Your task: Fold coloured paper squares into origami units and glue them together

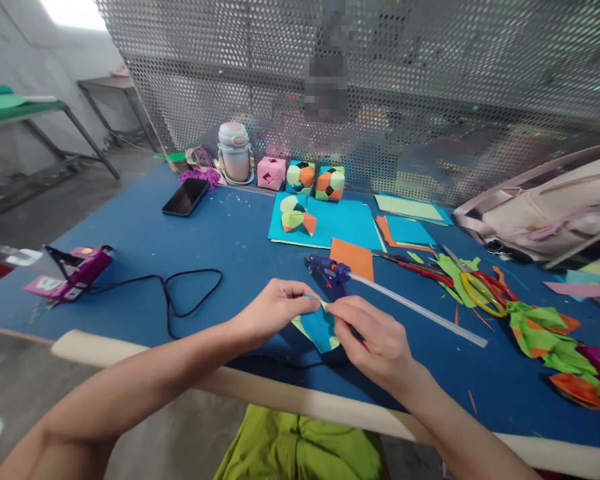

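Observation:
Between my two hands, above the table's near side, is a folded blue and pale-green paper piece (320, 327). My left hand (283, 307) pinches its upper left edge between thumb and fingers. At its upper right edge my right hand (373, 327) grips it, fingers bent. Just beyond the hands lies a blue hot glue gun (330, 268) with a long clear glue stick (420, 307) reaching right. An orange paper square (354, 259) sits behind the gun. Farther back, a partly built paper shape (297, 220) in green, white and orange rests on blue paper sheets (353, 223).
Along the back stand a bottle (235, 153), a pink paper cube (271, 173) and two multicoloured paper cubes (330, 183). A phone (186, 197) and a purple power strip (73, 273) with a black cord are left. Scissors (480, 287), paper scraps and a bag (545, 193) are right.

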Demonstrator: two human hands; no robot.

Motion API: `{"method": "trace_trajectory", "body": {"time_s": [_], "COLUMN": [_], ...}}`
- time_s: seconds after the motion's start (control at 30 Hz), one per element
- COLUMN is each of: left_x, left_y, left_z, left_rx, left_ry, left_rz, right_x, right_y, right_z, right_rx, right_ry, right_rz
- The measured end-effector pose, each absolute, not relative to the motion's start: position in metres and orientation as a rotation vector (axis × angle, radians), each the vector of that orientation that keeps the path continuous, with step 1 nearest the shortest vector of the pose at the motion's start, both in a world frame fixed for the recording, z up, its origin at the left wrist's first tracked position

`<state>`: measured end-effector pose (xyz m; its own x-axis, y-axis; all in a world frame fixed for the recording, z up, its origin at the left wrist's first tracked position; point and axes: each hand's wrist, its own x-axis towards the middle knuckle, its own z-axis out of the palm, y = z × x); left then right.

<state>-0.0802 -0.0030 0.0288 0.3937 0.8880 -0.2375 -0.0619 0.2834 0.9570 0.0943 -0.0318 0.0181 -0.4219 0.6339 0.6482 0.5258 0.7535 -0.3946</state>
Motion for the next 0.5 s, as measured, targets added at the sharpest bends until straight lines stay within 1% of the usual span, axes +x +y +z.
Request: {"method": "trace_trajectory", "body": {"time_s": [0.23,0.43,0.5], "left_x": [-0.0817,-0.0815,-0.0812], "left_y": [-0.0013,0.0001,0.0005], "left_z": [0.0264,0.0277,0.0279], "left_rx": [1.221,1.273,1.283], "left_ry": [0.95,0.977,0.991], "left_rz": [0.737,0.743,0.75], "right_x": [0.0934,0.0893,0.0885], "right_y": [-0.0307,-0.0331,-0.0335], "right_z": [0.0169,0.0099,0.008], "right_rx": [-0.913,-1.083,-1.116], "right_ry": [-2.103,-1.97,-1.922], "right_rz": [0.17,0.1,0.152]}}
